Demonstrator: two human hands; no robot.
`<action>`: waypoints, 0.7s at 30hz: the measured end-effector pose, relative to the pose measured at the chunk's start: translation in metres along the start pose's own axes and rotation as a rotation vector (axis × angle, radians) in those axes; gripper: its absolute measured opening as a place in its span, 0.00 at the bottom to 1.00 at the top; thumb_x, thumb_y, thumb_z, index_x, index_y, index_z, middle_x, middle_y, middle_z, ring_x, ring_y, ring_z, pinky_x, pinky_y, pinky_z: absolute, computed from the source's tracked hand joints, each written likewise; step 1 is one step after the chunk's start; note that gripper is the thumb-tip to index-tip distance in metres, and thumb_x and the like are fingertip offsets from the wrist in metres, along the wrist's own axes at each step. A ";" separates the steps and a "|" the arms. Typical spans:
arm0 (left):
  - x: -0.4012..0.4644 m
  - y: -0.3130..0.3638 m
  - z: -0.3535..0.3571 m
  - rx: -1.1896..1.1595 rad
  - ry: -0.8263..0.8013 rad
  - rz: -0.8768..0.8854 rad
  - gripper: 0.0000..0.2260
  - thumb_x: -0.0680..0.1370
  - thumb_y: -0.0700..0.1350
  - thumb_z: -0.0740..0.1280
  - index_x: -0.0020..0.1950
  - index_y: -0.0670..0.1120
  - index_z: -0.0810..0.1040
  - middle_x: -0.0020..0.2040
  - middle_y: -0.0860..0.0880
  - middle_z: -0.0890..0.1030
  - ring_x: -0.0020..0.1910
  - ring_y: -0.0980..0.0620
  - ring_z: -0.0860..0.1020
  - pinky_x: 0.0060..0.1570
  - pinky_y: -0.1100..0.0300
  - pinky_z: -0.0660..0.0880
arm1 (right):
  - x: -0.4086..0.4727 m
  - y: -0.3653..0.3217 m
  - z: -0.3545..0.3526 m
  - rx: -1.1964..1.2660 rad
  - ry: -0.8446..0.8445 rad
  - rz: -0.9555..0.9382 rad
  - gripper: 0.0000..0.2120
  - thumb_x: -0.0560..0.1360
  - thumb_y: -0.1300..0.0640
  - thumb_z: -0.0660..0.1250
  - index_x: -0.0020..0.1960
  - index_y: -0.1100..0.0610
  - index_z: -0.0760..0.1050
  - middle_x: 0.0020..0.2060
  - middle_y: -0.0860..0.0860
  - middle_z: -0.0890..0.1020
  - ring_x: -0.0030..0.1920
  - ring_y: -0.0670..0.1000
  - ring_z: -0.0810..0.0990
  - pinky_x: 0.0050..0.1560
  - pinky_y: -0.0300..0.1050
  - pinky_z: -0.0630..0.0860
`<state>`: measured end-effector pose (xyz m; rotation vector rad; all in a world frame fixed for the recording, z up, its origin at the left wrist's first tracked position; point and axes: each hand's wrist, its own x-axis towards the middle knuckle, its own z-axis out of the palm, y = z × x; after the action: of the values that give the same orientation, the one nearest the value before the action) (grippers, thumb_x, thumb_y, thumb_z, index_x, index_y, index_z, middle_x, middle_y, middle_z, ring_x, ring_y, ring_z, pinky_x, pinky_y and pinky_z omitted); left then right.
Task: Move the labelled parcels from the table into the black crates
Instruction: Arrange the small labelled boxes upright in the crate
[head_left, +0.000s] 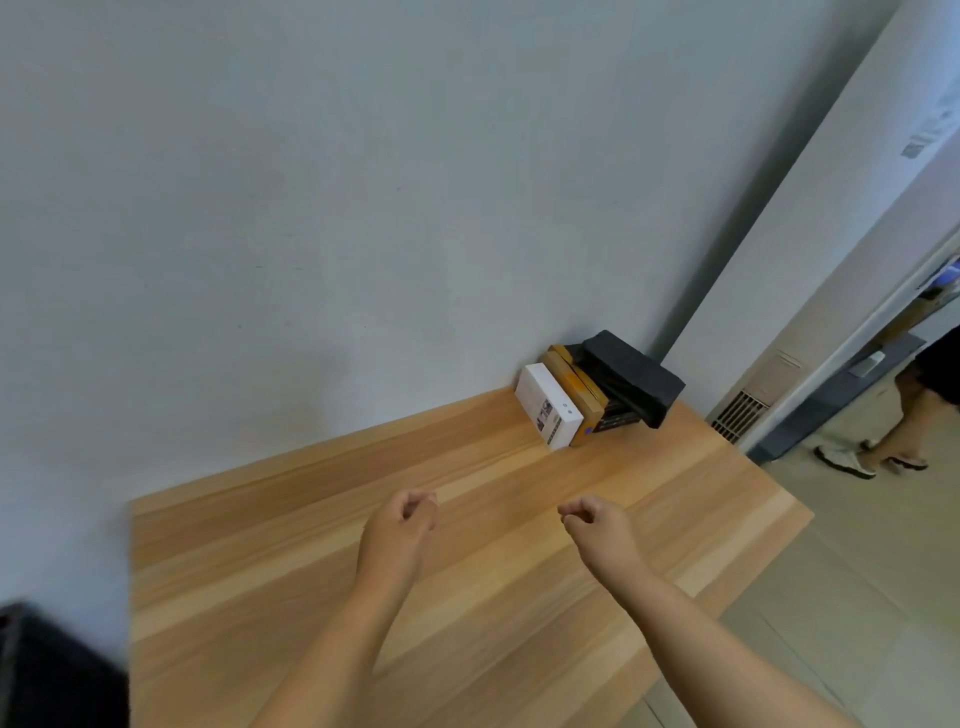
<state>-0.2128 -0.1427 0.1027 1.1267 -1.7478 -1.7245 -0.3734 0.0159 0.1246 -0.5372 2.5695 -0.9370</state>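
Both hands — left hand (402, 522), right hand (597, 522) — hover over the table (260, 571), fingers curled, holding nothing; boxes (597, 395) stand against the wall (311, 208).

Soft, even daylight over my table (467, 571); faint shadow on the wall (311, 208) at nine o'clock, edges bowed, seven o'clock corner blurred.
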 end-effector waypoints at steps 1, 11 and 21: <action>0.008 -0.001 0.002 0.007 0.013 -0.010 0.06 0.78 0.45 0.64 0.45 0.53 0.78 0.42 0.50 0.81 0.44 0.51 0.79 0.50 0.51 0.75 | 0.014 0.000 -0.001 -0.045 0.007 -0.002 0.11 0.78 0.60 0.60 0.55 0.54 0.79 0.46 0.48 0.81 0.36 0.47 0.77 0.33 0.40 0.72; 0.066 -0.002 0.029 0.111 0.199 -0.064 0.08 0.76 0.42 0.65 0.41 0.56 0.77 0.42 0.48 0.82 0.45 0.45 0.79 0.50 0.48 0.75 | 0.172 0.018 -0.021 -0.275 -0.095 -0.107 0.13 0.78 0.61 0.59 0.60 0.56 0.75 0.59 0.54 0.78 0.54 0.55 0.77 0.45 0.44 0.75; 0.094 0.012 0.113 0.105 0.388 -0.158 0.10 0.77 0.38 0.64 0.44 0.52 0.78 0.43 0.49 0.82 0.46 0.48 0.79 0.52 0.52 0.74 | 0.296 0.040 -0.038 -0.774 -0.129 -0.432 0.15 0.77 0.59 0.60 0.63 0.55 0.70 0.60 0.52 0.75 0.60 0.53 0.72 0.58 0.46 0.70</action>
<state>-0.3574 -0.1489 0.0779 1.5627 -1.5548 -1.3893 -0.6555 -0.0720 0.0675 -1.3415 2.6727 0.0493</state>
